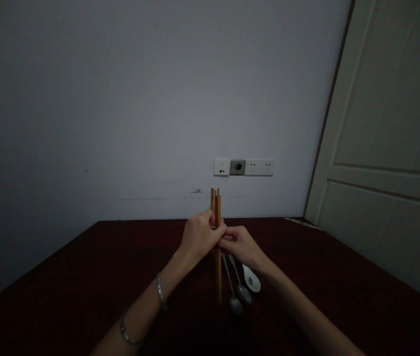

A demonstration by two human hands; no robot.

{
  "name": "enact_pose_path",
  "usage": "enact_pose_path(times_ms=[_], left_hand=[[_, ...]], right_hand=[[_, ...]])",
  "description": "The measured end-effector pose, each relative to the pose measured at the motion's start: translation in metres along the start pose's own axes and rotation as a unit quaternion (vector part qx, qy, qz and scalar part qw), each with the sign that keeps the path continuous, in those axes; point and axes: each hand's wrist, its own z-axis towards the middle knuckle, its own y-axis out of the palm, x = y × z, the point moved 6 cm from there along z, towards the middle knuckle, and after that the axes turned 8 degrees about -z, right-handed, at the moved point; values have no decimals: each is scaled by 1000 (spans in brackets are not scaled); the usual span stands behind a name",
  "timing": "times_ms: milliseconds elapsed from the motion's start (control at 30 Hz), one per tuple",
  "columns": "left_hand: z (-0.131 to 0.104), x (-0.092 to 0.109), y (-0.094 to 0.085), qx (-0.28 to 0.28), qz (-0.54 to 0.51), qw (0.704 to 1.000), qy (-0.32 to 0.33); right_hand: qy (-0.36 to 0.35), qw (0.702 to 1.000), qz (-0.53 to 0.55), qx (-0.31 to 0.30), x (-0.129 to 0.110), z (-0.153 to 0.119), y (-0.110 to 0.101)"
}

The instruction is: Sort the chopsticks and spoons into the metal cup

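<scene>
Several wooden chopsticks stand nearly upright in a bunch in front of me. My left hand is closed around the bunch at its upper middle. My right hand meets it from the right, fingers pressed together against the chopsticks and the left thumb. Just below and right of the hands lie a metal spoon, a second metal spoon and a white ceramic spoon with a blue mark. The right hand partly hides their handles.
All this is over a dark red-brown table. Behind it rises a pale wall with a row of sockets. A panelled door stands on the right, and a thin flat strip lies at the table's back right edge.
</scene>
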Motion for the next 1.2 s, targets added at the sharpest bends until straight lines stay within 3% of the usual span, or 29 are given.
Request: enact_pose_path(times_ms=[233,367,567,733,867,1200], left_hand=[[0,6,-11,-3,-4,1000,13],[2,7,-20,10,-100,995,17],[5,2,-27,-23,-356,933,-45],[2,4,-28,-60,-454,881,-116],[-1,6,-26,-99,-466,866,-151],[1,1,-22,-119,-429,884,-146]], right_hand=[[-34,999,-8,6,-4,0,-3],[-37,999,8,-28,-15,-5,-2],[-50,995,20,-82,-22,-13,1],[-44,994,24,-100,-19,-15,8],[-41,993,22,-105,-17,-14,11],[-39,992,31,-113,-3,-9,12]])
